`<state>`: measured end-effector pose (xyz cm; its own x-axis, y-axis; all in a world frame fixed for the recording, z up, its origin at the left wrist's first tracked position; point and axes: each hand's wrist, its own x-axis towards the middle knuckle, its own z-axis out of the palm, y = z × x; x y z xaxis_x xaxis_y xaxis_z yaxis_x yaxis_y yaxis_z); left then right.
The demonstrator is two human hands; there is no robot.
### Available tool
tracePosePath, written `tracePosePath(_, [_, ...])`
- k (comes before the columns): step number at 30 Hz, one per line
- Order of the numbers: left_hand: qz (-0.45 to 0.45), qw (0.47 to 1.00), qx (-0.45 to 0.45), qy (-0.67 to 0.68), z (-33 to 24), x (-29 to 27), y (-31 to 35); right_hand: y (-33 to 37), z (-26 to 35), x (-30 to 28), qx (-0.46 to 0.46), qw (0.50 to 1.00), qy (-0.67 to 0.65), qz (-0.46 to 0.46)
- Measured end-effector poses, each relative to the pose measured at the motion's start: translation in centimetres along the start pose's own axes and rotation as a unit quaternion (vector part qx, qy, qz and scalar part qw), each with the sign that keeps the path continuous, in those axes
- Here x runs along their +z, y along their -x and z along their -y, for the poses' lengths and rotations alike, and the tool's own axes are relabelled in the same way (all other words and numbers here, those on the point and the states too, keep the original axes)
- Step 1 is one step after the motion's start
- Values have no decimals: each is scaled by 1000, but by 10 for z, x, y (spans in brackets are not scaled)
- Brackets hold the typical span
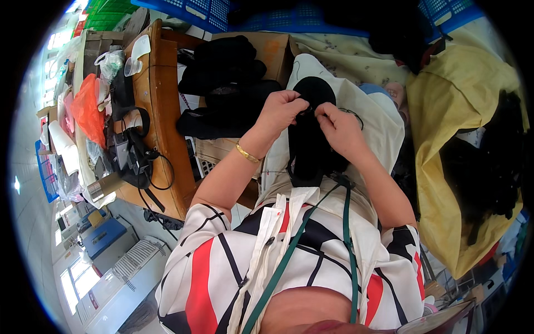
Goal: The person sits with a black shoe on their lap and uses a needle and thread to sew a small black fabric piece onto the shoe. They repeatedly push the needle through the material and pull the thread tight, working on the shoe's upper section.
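While the lap serves as the workbench, here's the black cloth piece (306, 142), lying lengthwise over a pale cloth (379, 131), its rounded end up top between two busy hands. The left hand (282, 111) has thumb and forefinger pinched together on it; the right hand (339, 128) comes in from the other side, fingers curled, apparently nipping the edge, though what exactly sits under those fingertips is too small and dark to tell.

How far along are we? Mid-job on this piece, by the look of it: it's in hand, not set aside, so some handling seems left. Over to the left, a pile of black pieces (225, 83) sits heaped beside the wooden table (149, 83), and on the right a yellow sack (431, 217) gapes around more dark stuff (484, 158). Which lot is finished and which is waiting, I cannot say!

Now the textures: that black cloth looks matt and soft, smooth at its curved end, narrow lower down. The pale cloth beneath falls in loose folds, the sack is creased and slack, the table is glossy orange-brown wood, and a cardboard box (275, 53) stands stiff behind the pile.
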<state>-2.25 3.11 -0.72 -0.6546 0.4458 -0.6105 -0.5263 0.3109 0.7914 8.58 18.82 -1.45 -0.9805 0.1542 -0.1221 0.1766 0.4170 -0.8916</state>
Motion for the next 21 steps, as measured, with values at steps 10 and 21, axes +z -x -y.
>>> tracePosePath(10, [33, 999, -35, 0, -6, -7, -2, 7, -1, 22, -1, 997, -14, -77])
tracePosePath(21, [49, 997, -46, 25, -5, -5, -1, -4, 13, 27, 88, 986, -114, -79])
